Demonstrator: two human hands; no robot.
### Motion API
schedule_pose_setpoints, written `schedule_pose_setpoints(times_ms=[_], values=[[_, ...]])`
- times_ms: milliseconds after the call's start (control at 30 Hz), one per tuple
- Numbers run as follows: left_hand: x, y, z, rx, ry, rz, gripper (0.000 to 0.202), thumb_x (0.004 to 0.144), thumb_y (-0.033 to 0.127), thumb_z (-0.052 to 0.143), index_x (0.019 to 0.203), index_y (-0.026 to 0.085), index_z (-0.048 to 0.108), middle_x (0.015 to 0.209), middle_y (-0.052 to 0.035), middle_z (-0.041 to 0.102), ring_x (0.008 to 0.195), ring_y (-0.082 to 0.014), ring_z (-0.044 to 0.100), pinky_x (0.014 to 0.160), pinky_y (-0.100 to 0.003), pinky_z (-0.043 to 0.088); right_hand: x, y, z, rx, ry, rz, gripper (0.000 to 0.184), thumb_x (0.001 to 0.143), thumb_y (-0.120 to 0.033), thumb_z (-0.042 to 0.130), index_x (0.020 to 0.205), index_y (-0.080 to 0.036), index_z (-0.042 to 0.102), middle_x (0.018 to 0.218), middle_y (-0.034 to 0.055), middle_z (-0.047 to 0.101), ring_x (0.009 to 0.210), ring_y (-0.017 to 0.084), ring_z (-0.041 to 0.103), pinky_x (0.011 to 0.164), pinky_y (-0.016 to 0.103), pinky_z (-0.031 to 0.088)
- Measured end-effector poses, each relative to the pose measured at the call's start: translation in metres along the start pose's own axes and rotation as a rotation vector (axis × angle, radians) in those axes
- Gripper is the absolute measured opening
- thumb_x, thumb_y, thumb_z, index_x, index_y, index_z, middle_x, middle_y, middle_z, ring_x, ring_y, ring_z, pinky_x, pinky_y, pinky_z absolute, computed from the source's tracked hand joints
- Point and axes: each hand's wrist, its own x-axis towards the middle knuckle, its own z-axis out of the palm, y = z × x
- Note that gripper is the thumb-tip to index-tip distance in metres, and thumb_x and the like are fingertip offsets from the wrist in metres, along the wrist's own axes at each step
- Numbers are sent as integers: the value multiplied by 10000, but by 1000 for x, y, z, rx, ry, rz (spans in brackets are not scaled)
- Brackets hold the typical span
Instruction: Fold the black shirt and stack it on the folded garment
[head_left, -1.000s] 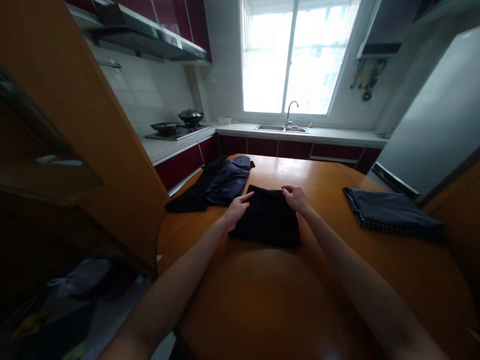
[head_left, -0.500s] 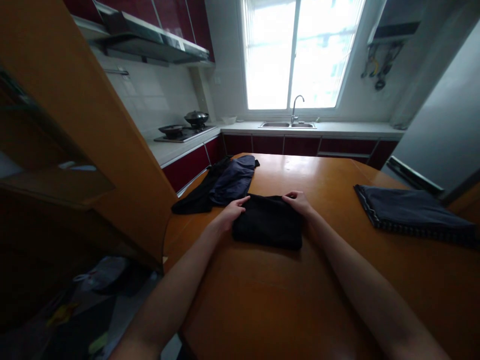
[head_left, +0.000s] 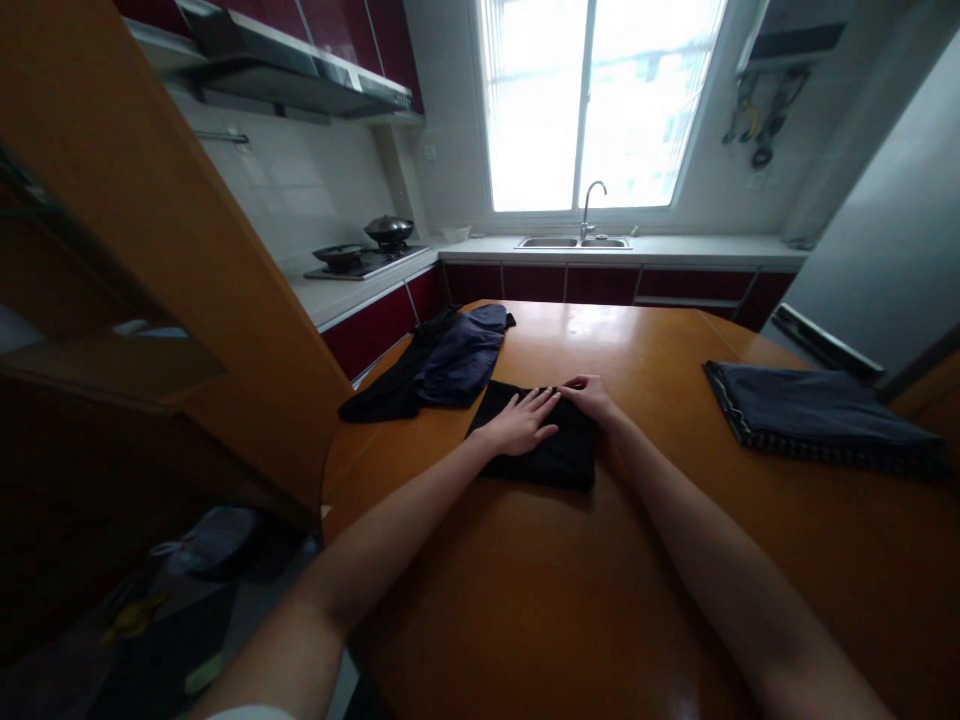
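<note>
A folded black garment (head_left: 551, 455) lies on the orange wooden table (head_left: 585, 590) in front of me. My left hand (head_left: 521, 422) rests flat on top of it, fingers spread and pointing to the far right. My right hand (head_left: 592, 395) touches the garment's far right corner with curled fingers; whether it pinches the cloth I cannot tell.
A heap of dark blue and black clothes (head_left: 442, 362) lies at the table's far left. A folded grey-blue garment (head_left: 814, 420) sits at the right. A wooden cabinet (head_left: 150, 260) stands on the left, a counter with stove (head_left: 360, 258) and sink (head_left: 574, 242) behind, a fridge (head_left: 885, 260) at right.
My left hand moved from the garment's left edge onto its top and now lies flat. The right hand stayed at the far right corner. The garment looks slightly smaller and flatter.
</note>
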Motion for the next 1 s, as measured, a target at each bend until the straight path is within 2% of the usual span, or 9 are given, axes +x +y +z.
schedule_pose_setpoints(times_ms=[167, 300, 400, 467, 567, 667, 800, 867, 1000], values=[[-18, -24, 3, 70, -40, -210, 695, 971, 564, 441, 1564, 234, 292, 1655, -107, 144, 1533, -304, 66, 1198, -555, 8, 0, 0, 4, -26, 33, 25, 270, 698, -454, 734, 850, -234, 770, 874, 19, 765, 915, 225, 687, 962, 378, 444], [-14, -42, -5, 63, 234, -365, 571, 985, 450, 466, 1478, 161, 447, 1595, -169, 328, 1484, -334, 246, 1197, -492, 150, -3, -1, 4, -37, 48, 43, 258, 716, -464, 730, 846, -245, 771, 899, 24, 766, 937, 232, 684, 1034, 419, 380], [-2, -57, -12, 22, 461, -452, 436, 964, 321, 514, 1367, 169, 579, 1395, -174, 558, 1343, -332, 446, 1137, -442, 300, -4, -2, 3, -34, 36, 41, 262, 727, -468, 723, 863, -250, 773, 907, 17, 768, 931, 223, 685, 1028, 410, 385], [3, -68, -18, -10, 516, -472, 320, 942, 286, 552, 1214, 183, 685, 1236, -155, 644, 1235, -316, 533, 1098, -423, 356, -4, -2, 3, -31, 29, 41, 252, 727, -457, 726, 862, -250, 773, 904, 14, 769, 933, 223, 685, 1034, 415, 380], [5, -80, -26, -54, 522, -451, 160, 902, 253, 616, 945, 182, 753, 1019, -130, 697, 1047, -284, 625, 1010, -376, 434, -3, -2, 2, -24, 20, 39, 244, 721, -449, 737, 858, -251, 776, 884, 13, 768, 939, 233, 684, 1038, 432, 377], [2, -82, -32, -68, 538, -451, 122, 892, 220, 625, 874, 181, 740, 947, -117, 691, 982, -274, 638, 974, -367, 457, -2, 1, 1, -8, 6, 31, 256, 721, -450, 739, 869, -245, 778, 875, 16, 767, 922, 231, 685, 992, 411, 422], [-4, -66, -35, -10, 555, -470, 181, 891, 183, 608, 1034, 183, 720, 1165, -151, 635, 1146, -319, 579, 1051, -408, 406, -1, 4, 1, 12, -6, 16, 260, 731, -444, 732, 874, -232, 776, 879, 25, 767, 889, 219, 686, 928, 374, 467], [-5, -52, -32, 68, 527, -382, 321, 904, 181, 586, 1215, 182, 667, 1343, -161, 562, 1278, -331, 497, 1115, -419, 340, -1, 5, 1, 17, -6, 7, 257, 730, -440, 733, 868, -227, 774, 875, 29, 767, 876, 215, 687, 911, 366, 477], [-2, -28, -13, 157, 219, -30, 516, 998, 365, 470, 1493, 225, 436, 1595, -93, 349, 1489, -285, 240, 1219, -438, 115, 0, 5, 2, 11, 0, -16, 267, 730, -435, 737, 871, -211, 775, 874, 40, 769, 869, 214, 688, 883, 349, 490]])
